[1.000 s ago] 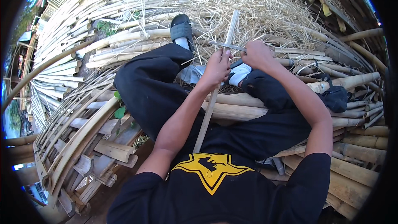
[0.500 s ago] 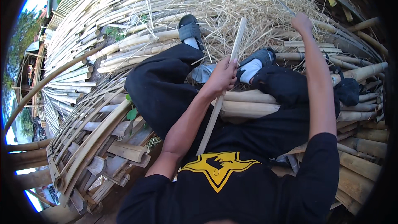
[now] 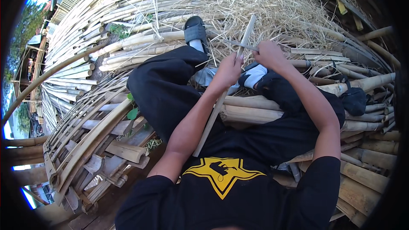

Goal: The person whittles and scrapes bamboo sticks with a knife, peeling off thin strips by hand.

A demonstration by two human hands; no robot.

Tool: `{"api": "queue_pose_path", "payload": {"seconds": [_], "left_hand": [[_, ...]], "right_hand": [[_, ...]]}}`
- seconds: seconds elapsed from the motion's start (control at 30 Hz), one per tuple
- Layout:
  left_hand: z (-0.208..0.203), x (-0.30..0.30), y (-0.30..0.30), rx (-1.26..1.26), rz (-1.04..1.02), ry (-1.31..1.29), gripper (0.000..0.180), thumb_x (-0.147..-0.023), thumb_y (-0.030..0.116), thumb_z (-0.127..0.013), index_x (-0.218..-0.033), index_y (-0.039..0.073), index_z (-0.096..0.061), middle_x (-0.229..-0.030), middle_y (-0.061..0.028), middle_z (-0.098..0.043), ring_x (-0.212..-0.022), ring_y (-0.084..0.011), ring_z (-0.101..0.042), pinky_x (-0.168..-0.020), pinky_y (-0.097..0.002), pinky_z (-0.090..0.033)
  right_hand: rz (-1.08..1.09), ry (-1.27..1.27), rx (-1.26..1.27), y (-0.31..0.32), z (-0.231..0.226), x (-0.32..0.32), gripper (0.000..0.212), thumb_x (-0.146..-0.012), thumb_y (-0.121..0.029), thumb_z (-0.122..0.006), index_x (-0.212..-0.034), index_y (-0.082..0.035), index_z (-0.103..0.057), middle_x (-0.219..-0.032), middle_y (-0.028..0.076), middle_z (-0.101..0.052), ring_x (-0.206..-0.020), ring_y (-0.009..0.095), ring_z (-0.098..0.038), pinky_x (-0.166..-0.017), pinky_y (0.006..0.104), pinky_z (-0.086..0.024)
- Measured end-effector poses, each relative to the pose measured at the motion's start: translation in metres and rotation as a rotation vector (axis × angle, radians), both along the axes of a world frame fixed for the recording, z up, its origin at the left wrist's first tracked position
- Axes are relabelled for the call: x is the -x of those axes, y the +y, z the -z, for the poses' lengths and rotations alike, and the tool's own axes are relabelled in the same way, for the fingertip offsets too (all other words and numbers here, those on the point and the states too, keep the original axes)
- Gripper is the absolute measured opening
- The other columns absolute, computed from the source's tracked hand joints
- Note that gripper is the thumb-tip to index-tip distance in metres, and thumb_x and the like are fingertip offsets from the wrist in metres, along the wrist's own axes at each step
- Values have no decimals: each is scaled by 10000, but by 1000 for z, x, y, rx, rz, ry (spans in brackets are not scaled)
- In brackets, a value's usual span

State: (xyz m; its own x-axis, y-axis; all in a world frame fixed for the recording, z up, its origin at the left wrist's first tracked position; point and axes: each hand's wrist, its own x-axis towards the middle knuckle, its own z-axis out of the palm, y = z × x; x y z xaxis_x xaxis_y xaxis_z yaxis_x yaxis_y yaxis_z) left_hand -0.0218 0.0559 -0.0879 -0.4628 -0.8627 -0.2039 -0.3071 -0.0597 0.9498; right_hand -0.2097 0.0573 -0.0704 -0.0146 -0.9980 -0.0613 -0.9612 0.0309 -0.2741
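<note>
A: Left hand [image 3: 230,70] gripping what?
B: A bamboo strip [image 3: 210,125], from what I see on my feed, slanting up from over the black trousers [image 3: 164,89].
A: And the knife [image 3: 251,48]?
B: Right hand [image 3: 272,55]'s clenched on that, blade crossing the strip.

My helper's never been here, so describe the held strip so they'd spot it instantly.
Find the straw at the top. Below its left side, the left grip holds a long, narrow, pale strip. Unlike the surrounding bamboo, it's hand-held, with a blade crossing its upper part.
</note>
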Motion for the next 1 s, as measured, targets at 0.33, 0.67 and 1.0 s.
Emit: {"api": "queue_pose_path", "payload": {"seconds": [0.33,0.67,1.0], "left_hand": [[-18,-7,5,57,-23,-34,280,-970,302,-445,-822,66,-471,-544,28,-406,-405,-81,-366,-366,-254,-287],[-46,-10,13,-551,62,261,256,-991,317,-406,-842,109,-395,-585,64,-300,-399,-20,-229,-334,-190,-168],[-29,-13,10,-657,97,419,242,-992,321,-403,-885,104,-411,-565,60,-250,-394,-32,-200,-323,-195,-181]], "right_hand": [[100,46,73,-42,4,21,235,-723,-201,-580,-807,2,-662,-807,243,-639,-811,390,-639,-730,457,-517],[568,131,248,-16,22,214,452,-762,-375,-609,-965,27,-650,-1004,258,-632,-971,419,-600,-859,450,-475],[211,-220,-176,11,-30,34,504,-826,-475,-566,-763,16,-661,-727,210,-637,-746,377,-629,-700,438,-489]]}}
